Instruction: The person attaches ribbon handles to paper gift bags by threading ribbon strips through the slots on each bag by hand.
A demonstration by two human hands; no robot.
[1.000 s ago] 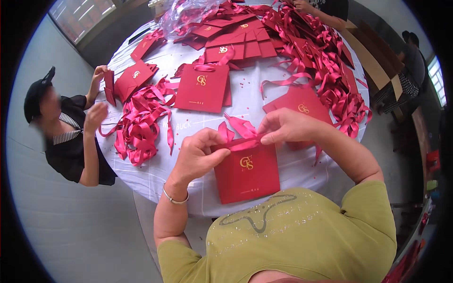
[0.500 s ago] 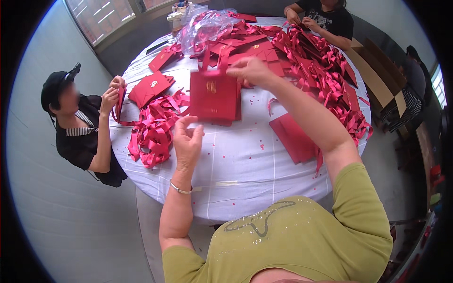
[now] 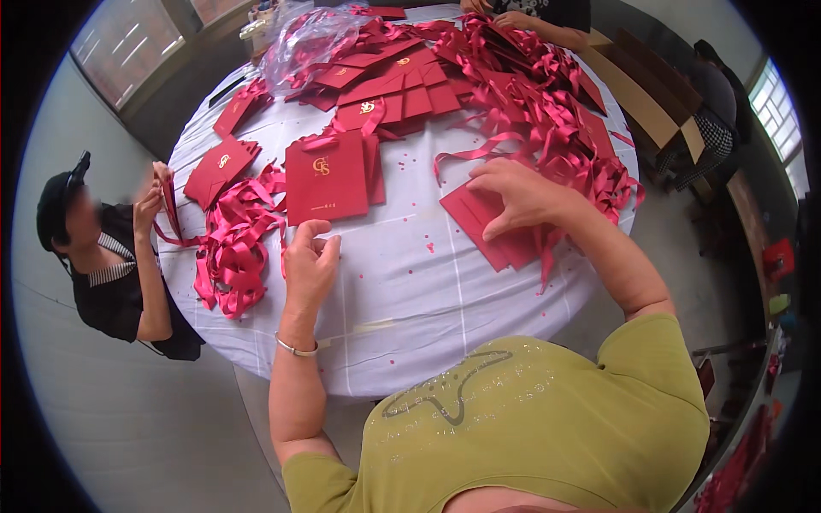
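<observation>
Red paper gift bags with gold marks lie in a small stack (image 3: 327, 181) left of the table's middle, their ribbon handles stretching away from me. At the stack's lower edge is my left hand (image 3: 310, 267), its fingers loosely bent and apart, holding nothing. Over to the right, my right hand (image 3: 532, 202) reaches above a second stack of plain-faced red bags (image 3: 475, 224). Its thumb and fingers are spread, with nothing gripped between them; whether the fingertips touch the top bag I cannot tell.
A round table (image 3: 376, 295) under a pale checked cloth carries a ribbon heap (image 3: 233, 269), a large bag pile (image 3: 410, 90) and clear plastic (image 3: 308, 47). One co-worker (image 3: 107, 256) handles a red bag at left; another (image 3: 547, 19) sits across. A cardboard box (image 3: 641, 107) stands beyond.
My right hand has let go of the bag's ribbon handle and moved right and nearer, over the other stack. That bag now lies on the left stack. The whole view has shifted slightly.
</observation>
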